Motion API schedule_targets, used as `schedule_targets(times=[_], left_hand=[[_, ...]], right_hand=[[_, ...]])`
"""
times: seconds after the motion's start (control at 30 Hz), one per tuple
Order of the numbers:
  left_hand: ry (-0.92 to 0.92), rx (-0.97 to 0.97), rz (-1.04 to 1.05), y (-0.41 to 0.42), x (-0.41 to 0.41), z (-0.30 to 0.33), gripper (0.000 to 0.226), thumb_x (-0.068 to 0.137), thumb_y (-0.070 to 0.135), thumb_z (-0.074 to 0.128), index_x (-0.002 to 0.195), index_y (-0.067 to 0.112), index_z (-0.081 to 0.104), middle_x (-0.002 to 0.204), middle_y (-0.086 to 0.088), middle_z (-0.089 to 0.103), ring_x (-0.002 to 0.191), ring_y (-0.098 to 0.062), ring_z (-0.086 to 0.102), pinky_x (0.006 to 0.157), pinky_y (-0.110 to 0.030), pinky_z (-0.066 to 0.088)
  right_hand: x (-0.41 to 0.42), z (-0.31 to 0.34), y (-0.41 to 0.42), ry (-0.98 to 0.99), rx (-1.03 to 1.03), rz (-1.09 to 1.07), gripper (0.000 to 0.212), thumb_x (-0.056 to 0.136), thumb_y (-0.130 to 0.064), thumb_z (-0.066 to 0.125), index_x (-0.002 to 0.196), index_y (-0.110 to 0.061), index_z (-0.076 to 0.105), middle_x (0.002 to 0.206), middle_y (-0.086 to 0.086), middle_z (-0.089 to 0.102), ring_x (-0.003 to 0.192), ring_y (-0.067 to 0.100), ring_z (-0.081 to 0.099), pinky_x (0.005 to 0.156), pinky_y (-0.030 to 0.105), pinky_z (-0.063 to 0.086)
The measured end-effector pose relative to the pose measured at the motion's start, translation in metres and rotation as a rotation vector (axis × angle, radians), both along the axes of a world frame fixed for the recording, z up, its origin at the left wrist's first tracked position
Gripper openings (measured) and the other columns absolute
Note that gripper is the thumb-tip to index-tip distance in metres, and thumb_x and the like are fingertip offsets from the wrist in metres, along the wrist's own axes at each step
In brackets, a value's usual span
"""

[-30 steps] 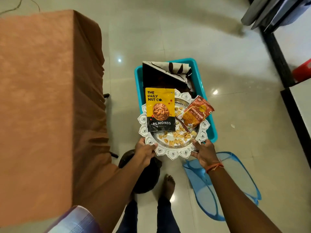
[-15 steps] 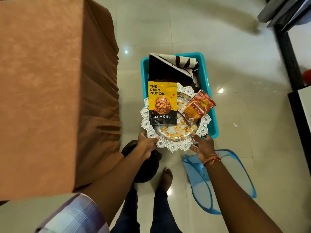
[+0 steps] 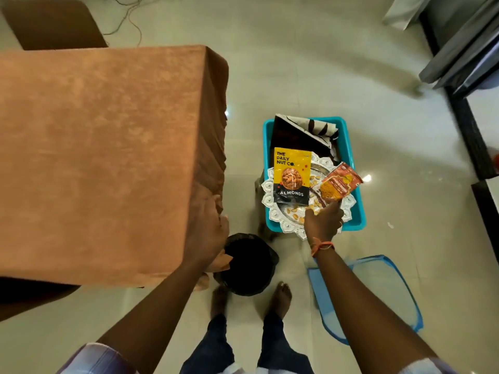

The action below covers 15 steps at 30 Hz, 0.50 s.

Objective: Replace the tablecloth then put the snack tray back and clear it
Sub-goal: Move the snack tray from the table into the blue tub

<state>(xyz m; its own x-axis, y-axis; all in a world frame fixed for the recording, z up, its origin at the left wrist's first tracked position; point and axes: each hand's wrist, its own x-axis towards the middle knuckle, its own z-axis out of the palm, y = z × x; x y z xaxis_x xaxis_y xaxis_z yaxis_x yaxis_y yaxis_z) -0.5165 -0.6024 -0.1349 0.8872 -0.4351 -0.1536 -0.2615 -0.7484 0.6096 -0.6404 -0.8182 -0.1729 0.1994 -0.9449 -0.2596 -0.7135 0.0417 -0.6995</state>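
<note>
the yellow and black pouch [image 3: 291, 177] on the snack tray [image 3: 270, 209] reads "the daily nut co." at its 12 o'clock end and "almonds" in white toward 6 o'clock. the red packet [image 3: 340, 183], at 3 o'clock of the pouch, carries print too blurred to read.

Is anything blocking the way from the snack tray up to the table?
Nothing visible blocks it. The snack tray rests on the teal bin, and only open floor separates it from the brown-clothed table; the tabletop part in view is bare.

snack tray [image 3: 272, 209] on teal tub [image 3: 353, 147], brown tablecloth [image 3: 102, 157]
</note>
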Motion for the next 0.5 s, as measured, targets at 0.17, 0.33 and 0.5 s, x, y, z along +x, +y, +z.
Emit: schedule_targets(times=[0.17, 0.33, 0.5], left_hand=[[-0.025, 0.191, 0.082, 0.096, 0.038, 0.002, 0.057, 0.086, 0.009, 0.057, 0.141, 0.005, 0.044, 0.137, -0.017, 0.049, 0.124, -0.037, 0.044, 0.104, -0.044, 0.035], [0.099, 0.551, -0.009, 0.181, 0.075, -0.008, 0.086, 0.084, 0.043, 0.064, 0.153, 0.027, 0.015, 0.158, -0.015, 0.019, 0.142, -0.043, 0.020, 0.112, -0.056, 0.028], [0.143, 0.591, -0.124, 0.233, 0.099, -0.015, 0.103, 0.076, 0.077, 0.054, 0.152, 0.043, -0.006, 0.161, -0.015, -0.019, 0.144, -0.050, -0.013, 0.112, -0.066, 0.004]], right_hand=[[0.055, 0.018, 0.082, -0.142, 0.151, 0.273, 0.033, 0.076, -0.012, 0.067, 0.106, -0.009, 0.055, 0.107, 0.015, 0.062, 0.102, 0.034, 0.060, 0.088, 0.043, 0.048], [0.099, 0.016, 0.191, 0.005, 0.349, 0.607, 0.068, 0.079, -0.034, 0.075, 0.133, -0.010, 0.041, 0.124, 0.012, 0.057, 0.113, 0.027, 0.056, 0.095, 0.037, 0.046], [0.108, 0.003, 0.272, -0.016, 0.608, 0.623, 0.076, 0.074, -0.044, 0.079, 0.132, -0.016, 0.040, 0.120, 0.003, 0.058, 0.109, 0.025, 0.059, 0.071, 0.032, 0.052]])
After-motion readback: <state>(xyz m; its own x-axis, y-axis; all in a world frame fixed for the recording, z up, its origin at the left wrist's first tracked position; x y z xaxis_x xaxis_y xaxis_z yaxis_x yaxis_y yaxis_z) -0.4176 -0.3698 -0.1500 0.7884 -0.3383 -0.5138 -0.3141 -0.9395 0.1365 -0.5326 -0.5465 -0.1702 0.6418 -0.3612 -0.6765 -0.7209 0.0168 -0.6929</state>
